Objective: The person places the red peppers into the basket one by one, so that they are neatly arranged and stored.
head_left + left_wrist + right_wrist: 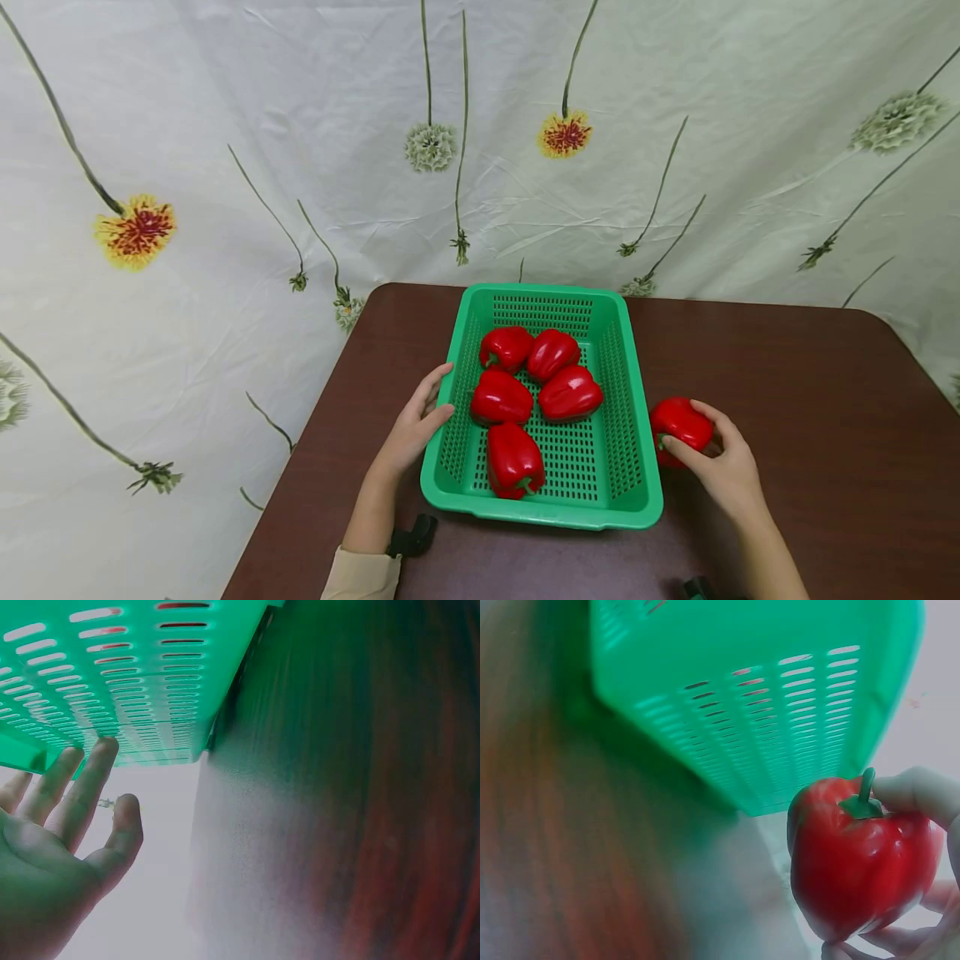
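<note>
My right hand (723, 467) grips a red bell pepper (684, 423) just outside the right wall of a green plastic basket (647, 450). In the right wrist view the pepper (862, 862) shows its green stem, with the thumb beside the stem and fingers round the far side. At the basket's left wall is my left hand (416, 425), fingers spread, fingertips right at the rim. The left wrist view has those fingers (94, 776) extended against the slotted wall. Inside the basket lie several red bell peppers (513, 461), mostly toward its left and middle.
The basket stands on a dark brown table (817, 400). Behind and to the left hangs a pale cloth (330, 108) printed with flowers. A black strap-like piece (412, 536) shows by the left wrist, and another dark piece (697, 588) near the right forearm.
</note>
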The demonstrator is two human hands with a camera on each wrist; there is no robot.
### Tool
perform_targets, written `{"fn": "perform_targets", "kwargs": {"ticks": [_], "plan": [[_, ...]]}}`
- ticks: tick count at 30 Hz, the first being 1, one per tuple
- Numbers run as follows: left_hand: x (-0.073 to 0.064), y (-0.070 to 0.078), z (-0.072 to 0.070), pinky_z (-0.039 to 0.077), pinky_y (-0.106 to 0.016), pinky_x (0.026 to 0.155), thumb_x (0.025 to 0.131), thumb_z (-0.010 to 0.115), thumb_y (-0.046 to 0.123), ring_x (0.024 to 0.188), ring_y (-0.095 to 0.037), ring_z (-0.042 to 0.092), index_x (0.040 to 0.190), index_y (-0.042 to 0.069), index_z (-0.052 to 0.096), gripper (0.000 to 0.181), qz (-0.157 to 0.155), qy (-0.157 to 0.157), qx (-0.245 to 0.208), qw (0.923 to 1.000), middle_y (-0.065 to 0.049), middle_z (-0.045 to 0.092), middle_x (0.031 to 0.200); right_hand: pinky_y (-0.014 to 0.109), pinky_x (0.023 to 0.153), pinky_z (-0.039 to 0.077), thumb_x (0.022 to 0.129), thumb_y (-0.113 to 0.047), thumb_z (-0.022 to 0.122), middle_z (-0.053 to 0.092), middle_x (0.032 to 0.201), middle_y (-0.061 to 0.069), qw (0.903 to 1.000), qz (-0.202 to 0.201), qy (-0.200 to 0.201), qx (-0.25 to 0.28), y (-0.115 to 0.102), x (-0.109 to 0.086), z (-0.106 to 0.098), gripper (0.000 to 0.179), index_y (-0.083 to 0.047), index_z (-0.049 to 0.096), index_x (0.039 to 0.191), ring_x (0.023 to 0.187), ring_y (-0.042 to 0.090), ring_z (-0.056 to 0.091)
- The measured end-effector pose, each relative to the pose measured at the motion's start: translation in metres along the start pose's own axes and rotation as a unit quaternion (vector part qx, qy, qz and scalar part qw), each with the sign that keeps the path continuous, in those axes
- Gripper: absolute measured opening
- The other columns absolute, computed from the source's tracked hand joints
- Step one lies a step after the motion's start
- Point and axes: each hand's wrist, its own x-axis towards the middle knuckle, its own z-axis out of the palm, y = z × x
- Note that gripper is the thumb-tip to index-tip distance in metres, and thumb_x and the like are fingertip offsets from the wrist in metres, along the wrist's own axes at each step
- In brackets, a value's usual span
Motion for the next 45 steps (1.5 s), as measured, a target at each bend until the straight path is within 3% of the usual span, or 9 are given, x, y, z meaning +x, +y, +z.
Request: {"fn": "perform_targets", "kwargs": {"ticks": [5,10,16,22,31,37,45], "plan": [[0.000,0.000,0.000,0.013,-0.058,0.114,0.102,0.050,0.013,0.147,-0.032,0.009,0.155,0.016,0.026,0.058,0.001,0.001,0.001,1.0000,-0.011,0.013,0.161,0.018,0.067,0.049,0.091,-0.028,0.070,0.040,0.142,0.020,0.9996,-0.004,0.027,0.008,-0.011,-0.004,-0.007,0.071,-0.008,0.034,0.150,0.115,0.036,0.045],[0.000,0.000,0.000,0.013,-0.058,0.114,0.102,0.049,0.013,0.147,-0.032,0.010,0.155,0.017,0.026,0.058,0.001,0.001,0.004,1.0000,-0.011,0.013,0.161,0.019,0.068,0.052,0.090,-0.028,0.071,0.046,0.133,0.007,0.9981,-0.015,0.058,0.011,-0.023,-0.010,-0.011,0.068,-0.012,0.038,0.148,0.105,0.019,0.048],[-0.001,-0.001,0.000,0.012,-0.059,0.114,0.102,0.049,0.011,0.147,-0.033,0.009,0.155,0.015,0.026,0.058,0.005,0.000,0.003,1.0000,-0.013,0.012,0.161,0.018,0.067,0.053,0.089,-0.020,0.073,0.048,0.125,-0.005,0.9954,-0.058,0.075,0.015,-0.037,-0.020,-0.008,0.065,-0.014,0.043,0.146,0.099,0.010,0.049],[-0.002,-0.001,0.000,0.011,-0.059,0.114,0.102,0.048,0.012,0.147,-0.034,0.008,0.155,0.015,0.025,0.058,0.002,0.001,0.002,1.0000,-0.013,0.011,0.161,0.022,0.069,0.055,0.088,-0.012,0.073,0.049,0.125,-0.006,0.9925,-0.111,0.043,0.028,-0.050,-0.031,0.000,0.062,-0.014,0.046,0.143,0.100,0.010,0.052],[-0.002,0.000,0.000,0.011,-0.058,0.114,0.102,0.049,0.012,0.147,-0.033,0.009,0.155,0.014,0.026,0.057,-0.003,0.000,-0.002,1.0000,-0.013,0.013,0.161,0.027,0.073,0.056,0.086,-0.003,0.073,0.051,0.128,0.000,0.9848,-0.152,-0.012,0.083,-0.065,-0.038,0.019,0.060,-0.010,0.048,0.140,0.104,0.014,0.055],[-0.001,0.001,0.000,0.012,-0.058,0.114,0.102,0.049,0.012,0.147,-0.033,0.009,0.155,0.014,0.026,0.058,-0.002,0.000,-0.001,1.0000,-0.013,0.013,0.161,0.031,0.077,0.056,0.084,-0.008,0.076,0.045,0.139,0.004,0.9787,-0.180,-0.072,0.068,-0.068,-0.031,0.034,0.061,-0.015,0.051,0.139,0.111,0.021,0.052],[-0.001,0.002,0.000,0.013,-0.058,0.113,0.102,0.049,0.013,0.147,-0.033,0.011,0.155,0.015,0.026,0.058,-0.005,0.003,0.007,1.0000,-0.012,0.014,0.161,0.036,0.081,0.055,0.079,-0.014,0.082,0.040,0.146,0.013,0.9694,-0.211,-0.118,0.039,-0.069,-0.024,0.055,0.065,-0.016,0.053,0.137,0.127,0.031,0.040]]}}
